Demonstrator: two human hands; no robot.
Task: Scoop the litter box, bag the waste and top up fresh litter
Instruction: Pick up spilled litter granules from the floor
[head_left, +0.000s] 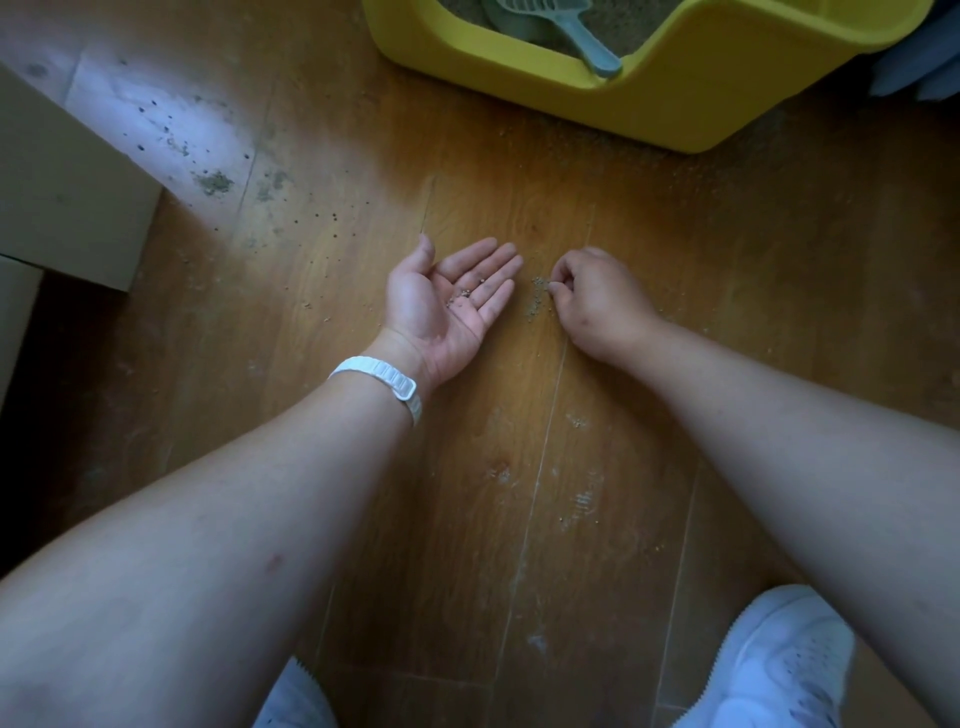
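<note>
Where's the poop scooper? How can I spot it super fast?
Look at the top of the picture for the big yellow litter box on the wooden floor. Inside it, lying on the sandy litter, is the scoop, its handle poking over the low front edge. It is the only grey-blue plastic thing there, with slots in its bowl.

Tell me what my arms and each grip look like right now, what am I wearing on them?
The left forearm and right forearm are bare, with no sleeves in view. The left grip and the right grip are ungloved. A white band of ribbed segments circles the left wrist; the right wrist wears nothing.
</note>
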